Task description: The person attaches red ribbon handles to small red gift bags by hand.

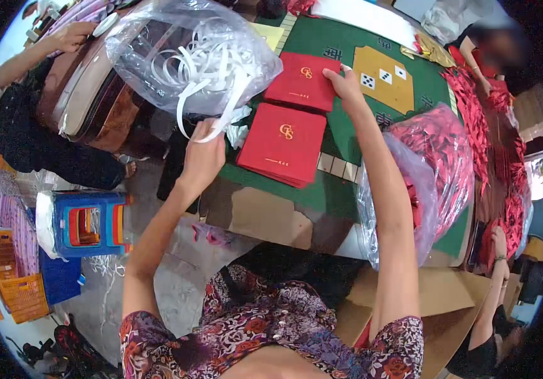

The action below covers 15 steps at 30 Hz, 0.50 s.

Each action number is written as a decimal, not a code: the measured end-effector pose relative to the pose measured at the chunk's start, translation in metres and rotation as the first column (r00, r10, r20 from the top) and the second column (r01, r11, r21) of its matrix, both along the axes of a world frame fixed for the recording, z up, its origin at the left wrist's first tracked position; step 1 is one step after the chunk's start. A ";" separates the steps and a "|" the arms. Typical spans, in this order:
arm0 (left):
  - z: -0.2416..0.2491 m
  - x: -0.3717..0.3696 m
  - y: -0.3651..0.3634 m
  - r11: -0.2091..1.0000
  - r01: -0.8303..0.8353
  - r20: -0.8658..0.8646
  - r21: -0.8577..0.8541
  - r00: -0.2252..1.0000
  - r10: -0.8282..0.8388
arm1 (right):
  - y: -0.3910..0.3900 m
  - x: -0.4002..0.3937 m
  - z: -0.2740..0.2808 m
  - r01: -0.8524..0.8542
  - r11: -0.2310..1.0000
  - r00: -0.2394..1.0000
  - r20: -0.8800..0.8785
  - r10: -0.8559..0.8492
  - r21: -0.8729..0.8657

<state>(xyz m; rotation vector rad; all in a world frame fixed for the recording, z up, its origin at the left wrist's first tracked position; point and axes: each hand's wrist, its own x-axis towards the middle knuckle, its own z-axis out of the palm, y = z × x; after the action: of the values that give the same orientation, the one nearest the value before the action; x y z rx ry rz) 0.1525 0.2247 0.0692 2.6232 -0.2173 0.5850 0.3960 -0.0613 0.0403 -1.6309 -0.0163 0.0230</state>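
Note:
My left hand (205, 151) is closed on a white strip (238, 110) that loops down from a clear plastic bag (139, 57). The bag holds a tangle of similar white strips (205, 60). My right hand (346, 85) grips the right edge of the farther stack of flat red pieces (293, 79), its thumb on top. Gold letters are printed on them. A nearer stack of the same red pieces (284, 142) lies beside my left hand, its layers slightly fanned at the front. A crumpled white scrap (238, 129) sits between my left hand and this stack.
A plastic bag of red ribbon-like material (435, 164) rests by my right forearm on the green table (347, 54). Blue and orange stools (88, 221) stand lower left. An open cardboard box (423, 297) is below right. Other people's hands (72, 36) (499, 243) work at both sides.

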 end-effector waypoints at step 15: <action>-0.012 0.030 -0.002 0.921 0.036 0.046 0.388 0.997 -0.059 | -0.015 -0.120 0.030 0.289 0.882 0.850 0.524 -0.057 -0.373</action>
<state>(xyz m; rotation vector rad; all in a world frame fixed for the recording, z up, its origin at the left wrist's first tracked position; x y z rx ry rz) 0.1827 0.2225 0.0567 2.9718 -0.4562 0.6573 0.2757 -0.0766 0.0704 -2.0480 -0.2785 -0.5870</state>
